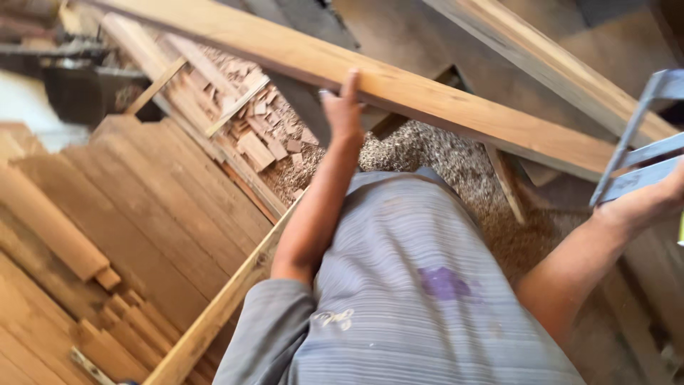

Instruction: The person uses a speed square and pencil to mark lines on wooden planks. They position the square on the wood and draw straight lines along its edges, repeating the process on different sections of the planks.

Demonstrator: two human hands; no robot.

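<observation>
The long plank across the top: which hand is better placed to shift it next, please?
Probably the left hand: its fingers already rest on the long plank, while the right hand is off to the side at a grey metal frame.

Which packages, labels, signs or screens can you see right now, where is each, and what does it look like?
None in view: no package, label, sign or screen.
Only a purple blotch and a small pale mark show on the person's grey striped shirt, too blurred to tell more.
</observation>
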